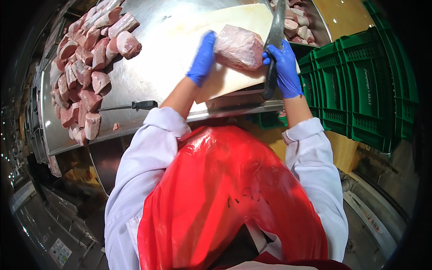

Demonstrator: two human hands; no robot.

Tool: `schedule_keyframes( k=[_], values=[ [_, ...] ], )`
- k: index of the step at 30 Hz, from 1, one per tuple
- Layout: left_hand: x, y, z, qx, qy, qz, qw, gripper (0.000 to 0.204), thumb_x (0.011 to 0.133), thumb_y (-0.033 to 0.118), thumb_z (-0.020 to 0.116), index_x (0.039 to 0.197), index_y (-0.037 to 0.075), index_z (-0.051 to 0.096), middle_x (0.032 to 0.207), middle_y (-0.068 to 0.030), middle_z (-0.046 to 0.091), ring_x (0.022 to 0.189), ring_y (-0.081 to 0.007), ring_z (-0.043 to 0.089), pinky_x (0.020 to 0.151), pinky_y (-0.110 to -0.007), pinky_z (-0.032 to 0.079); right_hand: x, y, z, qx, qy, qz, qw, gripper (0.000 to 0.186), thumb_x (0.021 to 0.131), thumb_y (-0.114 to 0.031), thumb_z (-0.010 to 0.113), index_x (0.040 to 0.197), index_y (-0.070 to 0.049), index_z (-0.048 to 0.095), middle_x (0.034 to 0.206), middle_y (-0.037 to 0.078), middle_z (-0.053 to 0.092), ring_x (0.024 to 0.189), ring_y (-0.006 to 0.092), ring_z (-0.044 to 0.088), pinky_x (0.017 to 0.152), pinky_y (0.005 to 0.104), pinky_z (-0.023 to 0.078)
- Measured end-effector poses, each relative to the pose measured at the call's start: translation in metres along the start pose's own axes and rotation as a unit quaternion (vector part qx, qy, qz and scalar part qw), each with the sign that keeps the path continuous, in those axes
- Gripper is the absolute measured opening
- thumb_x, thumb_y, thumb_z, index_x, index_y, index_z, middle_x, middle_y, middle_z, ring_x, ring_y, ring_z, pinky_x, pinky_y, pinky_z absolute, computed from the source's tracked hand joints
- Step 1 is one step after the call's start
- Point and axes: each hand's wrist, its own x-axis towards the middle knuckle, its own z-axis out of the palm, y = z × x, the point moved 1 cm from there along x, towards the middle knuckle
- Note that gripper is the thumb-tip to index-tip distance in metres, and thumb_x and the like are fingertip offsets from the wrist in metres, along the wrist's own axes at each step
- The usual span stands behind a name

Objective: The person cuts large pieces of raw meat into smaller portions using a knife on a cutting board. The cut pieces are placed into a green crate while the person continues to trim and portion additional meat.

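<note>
A large pale pink cut of meat (238, 47) lies on the white cutting board (245, 13). Against its left end is my left hand (201, 59) in a blue glove, fingers stretched out along the meat and not wrapped round it. In its blue glove, my right hand (286, 67) is closed on a large knife (276, 29) at the meat's right end. The knife's black handle points toward me and its broad blade away from me. A sharpening steel (144, 105) with a black handle rests left of the board, near the table's front edge.
Many cut meat pieces (83, 72) are heaped along the left of the metal table (130, 76). More meat pieces (297, 22) fill a container at the back right. Stacked green crates (346, 85) stand close beside my right arm. A small meat scrap (115, 126) lies near the front edge.
</note>
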Motion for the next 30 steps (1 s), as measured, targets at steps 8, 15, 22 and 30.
schedule_keyframes(
  k=[8, 15, 22, 30],
  values=[
    [-0.038, -0.011, -0.030, -0.067, 0.058, 0.126, 0.988, 0.059, 0.110, 0.041, 0.032, 0.155, 0.003, 0.028, 0.162, -0.0134, 0.026, 0.151, -0.0236, 0.021, 0.124, -0.040, 0.015, -0.018, -0.036, 0.034, -0.398, -0.028, -0.129, 0.908, 0.052, 0.094, -0.012, 0.056, 0.144, -0.006, 0.043, 0.076, 0.015, 0.066, 0.064, 0.0214, 0.067, 0.058, 0.0368, 0.054],
    [-0.043, 0.009, -0.040, 0.045, 0.127, 0.216, 0.967, 0.050, 0.109, 0.039, 0.037, 0.140, 0.000, 0.046, 0.139, -0.0172, 0.052, 0.128, -0.0270, 0.052, 0.106, -0.040, 0.043, -0.048, -0.013, 0.079, -0.616, -0.162, -0.194, 0.746, 0.075, 0.089, -0.007, 0.052, 0.159, -0.014, 0.026, 0.080, 0.022, 0.069, 0.064, 0.0384, 0.067, 0.060, 0.0509, 0.054],
    [-0.045, 0.018, -0.036, 0.064, 0.223, 0.195, 0.953, 0.025, 0.101, 0.015, 0.059, 0.120, 0.000, 0.055, 0.108, -0.0102, 0.063, 0.096, -0.0171, 0.061, 0.084, -0.031, 0.051, -0.143, -0.041, -0.001, -0.717, -0.221, -0.143, 0.646, 0.086, 0.081, -0.002, 0.056, 0.160, -0.017, 0.024, 0.068, 0.017, 0.060, 0.057, 0.0352, 0.064, 0.052, 0.0473, 0.052],
    [-0.040, -0.003, 0.013, 0.295, 0.134, 0.053, 0.945, 0.018, 0.088, 0.016, 0.075, 0.091, -0.001, 0.068, 0.076, -0.0039, 0.068, 0.067, -0.0087, 0.060, 0.063, -0.026, 0.051, -0.156, -0.070, -0.046, -0.593, -0.164, -0.127, 0.778, 0.077, 0.090, -0.008, 0.055, 0.160, -0.023, 0.024, 0.076, 0.020, 0.062, 0.061, 0.0412, 0.061, 0.058, 0.0493, 0.050]
  ],
)
